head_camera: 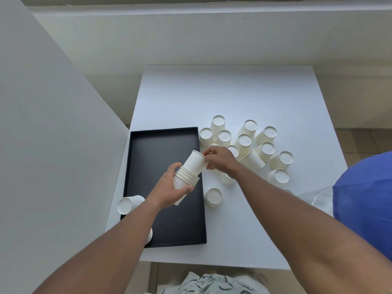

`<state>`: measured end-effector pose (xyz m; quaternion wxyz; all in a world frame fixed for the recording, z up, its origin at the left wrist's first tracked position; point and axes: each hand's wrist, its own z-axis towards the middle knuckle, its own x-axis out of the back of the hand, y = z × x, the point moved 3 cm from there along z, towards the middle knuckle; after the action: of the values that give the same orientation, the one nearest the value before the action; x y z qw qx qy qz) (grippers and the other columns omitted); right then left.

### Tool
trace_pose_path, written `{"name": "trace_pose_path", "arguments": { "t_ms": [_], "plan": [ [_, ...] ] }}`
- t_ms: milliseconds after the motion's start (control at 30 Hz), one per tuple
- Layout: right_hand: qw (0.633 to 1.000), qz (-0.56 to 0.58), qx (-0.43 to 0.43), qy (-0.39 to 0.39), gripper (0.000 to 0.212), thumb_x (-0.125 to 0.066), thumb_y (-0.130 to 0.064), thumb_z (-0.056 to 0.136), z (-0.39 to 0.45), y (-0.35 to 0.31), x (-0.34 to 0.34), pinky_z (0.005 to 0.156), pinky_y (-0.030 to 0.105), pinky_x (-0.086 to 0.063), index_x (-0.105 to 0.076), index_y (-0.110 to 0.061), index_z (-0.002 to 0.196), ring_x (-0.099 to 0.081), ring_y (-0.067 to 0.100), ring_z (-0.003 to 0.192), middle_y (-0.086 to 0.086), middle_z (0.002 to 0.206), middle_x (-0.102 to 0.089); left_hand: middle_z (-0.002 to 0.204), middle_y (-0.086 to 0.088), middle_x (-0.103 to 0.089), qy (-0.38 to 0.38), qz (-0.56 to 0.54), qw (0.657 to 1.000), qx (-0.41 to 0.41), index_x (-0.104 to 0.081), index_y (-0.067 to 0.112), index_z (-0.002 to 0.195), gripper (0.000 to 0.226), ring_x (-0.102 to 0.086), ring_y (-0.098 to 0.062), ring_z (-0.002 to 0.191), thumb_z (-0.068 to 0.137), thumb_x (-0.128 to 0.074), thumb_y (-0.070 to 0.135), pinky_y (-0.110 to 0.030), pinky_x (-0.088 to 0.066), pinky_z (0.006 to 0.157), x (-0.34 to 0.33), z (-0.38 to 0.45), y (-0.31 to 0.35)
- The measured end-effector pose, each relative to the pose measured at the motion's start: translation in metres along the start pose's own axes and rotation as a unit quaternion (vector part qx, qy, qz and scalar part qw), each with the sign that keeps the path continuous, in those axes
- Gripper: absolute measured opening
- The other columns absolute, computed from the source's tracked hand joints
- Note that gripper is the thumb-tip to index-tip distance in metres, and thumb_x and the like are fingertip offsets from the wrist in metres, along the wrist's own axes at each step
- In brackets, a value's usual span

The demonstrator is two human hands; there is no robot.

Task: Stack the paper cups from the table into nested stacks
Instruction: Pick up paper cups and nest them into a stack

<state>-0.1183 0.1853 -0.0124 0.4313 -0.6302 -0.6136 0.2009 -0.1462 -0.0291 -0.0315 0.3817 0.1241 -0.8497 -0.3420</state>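
Observation:
My left hand (169, 188) grips a nested stack of white paper cups (187, 177), held tilted above the black tray (163, 145). My right hand (219, 159) pinches the base end of the top cup (195, 161), which sits partly pushed onto the stack. Several single white cups (246, 142) stand upside down on the white table (233, 96) to the right of the tray. One cup (213, 197) stands just right of the tray, near my right forearm. Another cup (129, 204) lies at the tray's left edge, and one more cup (149, 235) is mostly hidden under my left forearm.
A white wall panel (53, 124) rises close on the left of the table. A blue cloth object (364, 200) sits at the right edge. The table's front edge is near my body; a patterned garment (212, 283) shows below.

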Motion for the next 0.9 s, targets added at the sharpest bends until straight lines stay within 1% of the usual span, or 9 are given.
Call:
{"name": "trace_pose_path", "arguments": {
  "t_ms": [133, 233, 333, 433, 633, 700, 767, 833, 900],
  "plan": [
    [0.999, -0.012, -0.012, -0.048, 0.02, -0.055, -0.002, 0.083, -0.002, -0.001, -0.007, 0.061, 0.02, -0.051, -0.071, -0.008, 0.092, -0.064, 0.014, 0.066, 0.006, 0.078, -0.068, 0.13, 0.001, -0.053, 0.002, 0.002, 1.0, -0.003, -0.025, 0.035, 0.15, 0.087, -0.061, -0.019, 0.105, 0.082, -0.078, 0.045, -0.035, -0.055, 0.087, 0.003, -0.001, 0.0],
    [0.997, -0.026, -0.014, -0.074, 0.02, -0.059, -0.003, 0.082, -0.004, -0.002, -0.014, 0.061, 0.02, -0.048, -0.072, -0.005, 0.097, -0.06, 0.014, 0.069, 0.007, 0.079, -0.066, 0.129, 0.001, -0.054, 0.001, 0.009, 1.0, -0.002, -0.024, 0.035, 0.151, 0.086, -0.061, -0.02, 0.105, 0.084, -0.077, 0.046, -0.035, -0.055, 0.088, 0.005, -0.003, -0.001],
    [0.995, -0.012, -0.022, -0.092, 0.018, -0.062, -0.004, 0.082, -0.005, -0.001, -0.021, 0.063, 0.019, -0.048, -0.073, -0.007, 0.096, -0.056, 0.014, 0.073, 0.005, 0.083, -0.064, 0.127, 0.002, -0.056, -0.001, 0.009, 1.0, 0.005, -0.024, 0.037, 0.151, 0.084, -0.063, -0.02, 0.104, 0.085, -0.076, 0.048, -0.034, -0.055, 0.086, 0.009, -0.006, -0.002],
    [0.993, -0.01, -0.03, -0.117, 0.014, -0.064, -0.004, 0.083, -0.005, 0.001, -0.029, 0.068, 0.019, -0.051, -0.074, -0.011, 0.091, -0.058, 0.014, 0.077, 0.002, 0.084, -0.066, 0.122, 0.002, -0.059, 0.0, 0.007, 1.0, 0.008, -0.025, 0.039, 0.149, 0.082, -0.065, -0.019, 0.1, 0.085, -0.075, 0.049, -0.032, -0.057, 0.081, 0.013, -0.008, -0.004],
    [0.99, -0.02, -0.034, -0.134, 0.013, -0.066, -0.006, 0.086, -0.004, 0.002, -0.04, 0.071, 0.019, -0.052, -0.075, -0.011, 0.094, -0.061, 0.012, 0.081, 0.001, 0.087, -0.067, 0.124, 0.003, -0.056, -0.002, 0.02, 1.0, 0.016, -0.025, 0.042, 0.149, 0.079, -0.064, -0.019, 0.1, 0.086, -0.073, 0.05, -0.034, -0.06, 0.082, 0.017, -0.01, -0.009],
    [0.989, -0.02, -0.033, -0.14, 0.014, -0.067, -0.006, 0.085, -0.003, 0.002, -0.044, 0.075, 0.02, -0.054, -0.076, -0.011, 0.095, -0.061, 0.013, 0.082, 0.001, 0.088, -0.068, 0.125, 0.004, -0.054, -0.003, 0.021, 1.0, 0.021, -0.026, 0.042, 0.149, 0.078, -0.063, -0.02, 0.101, 0.087, -0.072, 0.049, -0.034, -0.06, 0.082, 0.017, -0.011, -0.011],
    [0.989, -0.026, -0.032, -0.142, 0.014, -0.067, -0.006, 0.085, -0.003, 0.003, -0.047, 0.079, 0.022, -0.054, -0.076, -0.012, 0.093, -0.062, 0.012, 0.083, 0.001, 0.088, -0.069, 0.124, 0.004, -0.054, -0.003, 0.021, 0.999, 0.03, -0.026, 0.042, 0.149, 0.078, -0.063, -0.02, 0.101, 0.087, -0.072, 0.05, -0.033, -0.06, 0.081, 0.018, -0.011, -0.013],
    [0.989, -0.032, -0.03, -0.144, 0.016, -0.065, -0.005, 0.086, -0.002, 0.004, -0.051, 0.078, 0.022, -0.054, -0.076, -0.012, 0.094, -0.061, 0.011, 0.081, -0.001, 0.087, -0.068, 0.124, 0.001, -0.057, -0.005, 0.012, 0.999, 0.048, -0.028, 0.042, 0.149, 0.078, -0.064, -0.019, 0.1, 0.086, -0.073, 0.051, -0.032, -0.059, 0.078, 0.018, -0.011, -0.015],
    [0.988, -0.042, -0.03, -0.146, 0.019, -0.063, -0.004, 0.086, -0.003, 0.004, -0.054, 0.08, 0.023, -0.055, -0.075, -0.008, 0.1, -0.061, 0.01, 0.08, 0.0, 0.089, -0.068, 0.127, -0.002, -0.058, -0.013, -0.016, 0.995, 0.094, -0.028, 0.039, 0.15, 0.079, -0.064, -0.019, 0.102, 0.086, -0.072, 0.052, -0.031, -0.056, 0.075, 0.018, -0.011, -0.018]
  ]
}}
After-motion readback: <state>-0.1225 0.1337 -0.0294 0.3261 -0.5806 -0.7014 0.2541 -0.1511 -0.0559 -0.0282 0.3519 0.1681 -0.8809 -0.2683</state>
